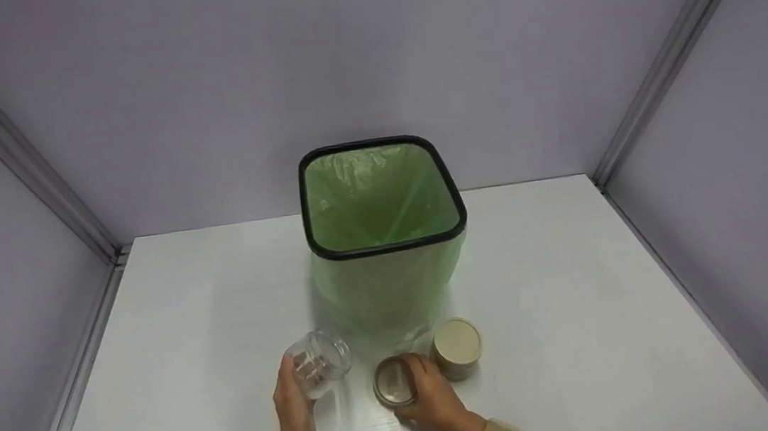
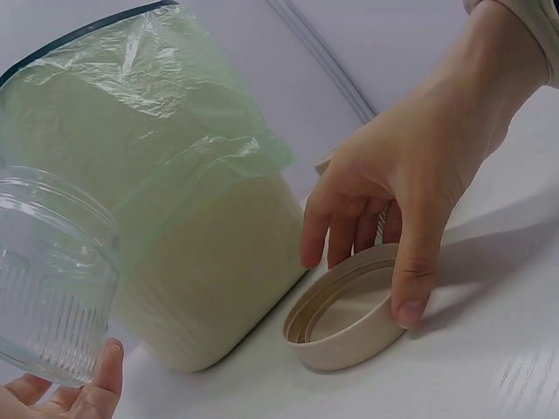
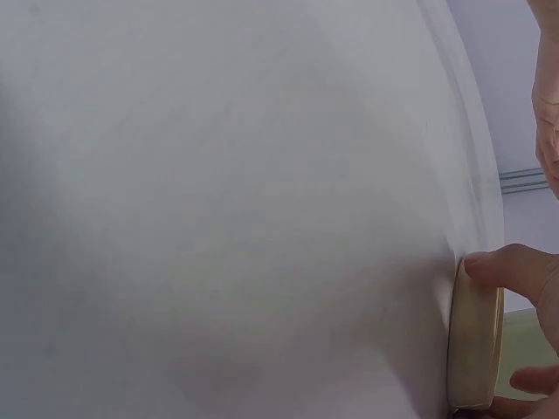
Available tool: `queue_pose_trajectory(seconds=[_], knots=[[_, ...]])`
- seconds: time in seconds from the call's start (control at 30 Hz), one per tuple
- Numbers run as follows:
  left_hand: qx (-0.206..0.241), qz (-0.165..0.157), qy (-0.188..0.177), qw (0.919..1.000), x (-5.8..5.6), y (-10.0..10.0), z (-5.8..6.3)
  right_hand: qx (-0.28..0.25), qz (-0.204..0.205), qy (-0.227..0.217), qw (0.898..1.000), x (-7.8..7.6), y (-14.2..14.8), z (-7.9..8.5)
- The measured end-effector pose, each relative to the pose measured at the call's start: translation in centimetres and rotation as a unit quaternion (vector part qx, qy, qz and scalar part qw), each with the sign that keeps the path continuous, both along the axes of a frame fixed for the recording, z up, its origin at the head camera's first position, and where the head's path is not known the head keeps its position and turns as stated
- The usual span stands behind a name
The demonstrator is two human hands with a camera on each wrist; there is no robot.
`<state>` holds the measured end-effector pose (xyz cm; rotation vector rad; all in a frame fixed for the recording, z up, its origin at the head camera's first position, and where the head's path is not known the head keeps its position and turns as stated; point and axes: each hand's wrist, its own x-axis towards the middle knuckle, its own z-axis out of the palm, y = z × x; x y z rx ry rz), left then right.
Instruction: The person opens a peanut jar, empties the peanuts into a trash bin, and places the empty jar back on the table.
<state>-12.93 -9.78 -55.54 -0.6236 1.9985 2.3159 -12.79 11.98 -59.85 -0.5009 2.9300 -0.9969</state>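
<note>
Left hand [image 1: 294, 407] grips the jar [image 1: 316, 367] low, apparently to leave its mouth clear. Right hand [image 1: 435, 399] pinches the lid [image 2: 349, 342] by its rim, well short of the table's [image 1: 565, 310] far edge.

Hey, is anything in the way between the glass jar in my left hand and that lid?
Nothing visible stands between the glass jar in your left hand and the lid in your right hand. The bin stands beyond them, and the lidded container is right of the lid.

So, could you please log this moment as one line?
Left hand: holds clear ribbed jar, lidless | Right hand: grips round beige lid, hollow side up | Ahead: black-rimmed bin, green plastic liner
</note>
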Motion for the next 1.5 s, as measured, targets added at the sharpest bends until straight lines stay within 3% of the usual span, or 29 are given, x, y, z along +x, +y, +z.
queue_pose_trajectory(seconds=[0.27, 0.5, 0.6, 0.83, 0.9, 1.1, 1.5], knots=[[0.014, -0.004, 0.001, 0.9999, 0.1, 0.2, 0.0, -0.005, 0.008, 0.110, 0.994, 0.0, -0.1, -0.8], [-0.001, 0.000, -0.002, 1.0000, 0.3, 0.4, 0.0, -0.023, 0.003, 0.143, 0.990, 0.3, -0.2, -0.3], [-0.005, 0.000, -0.009, 0.9999, 0.4, 0.5, -0.1, -0.026, 0.002, 0.139, 0.990, 0.5, -0.2, -0.1], [-0.015, -0.003, -0.024, 0.9996, 0.7, 1.0, -0.5, -0.042, -0.010, 0.045, 0.998, 0.6, -0.2, 0.4], [-0.016, -0.008, -0.028, 0.9994, 0.9, 1.2, -0.6, -0.048, -0.010, 0.038, 0.998, 0.7, -0.2, 0.5], [-0.021, -0.026, -0.030, 0.9990, 1.4, 1.5, -0.9, -0.050, 0.009, 0.068, 0.996, 1.2, -0.5, 1.2], [-0.051, -0.031, -0.042, 0.9973, 1.8, 1.6, -1.6, -0.057, 0.030, 0.099, 0.993, 1.7, -0.4, 1.9]])
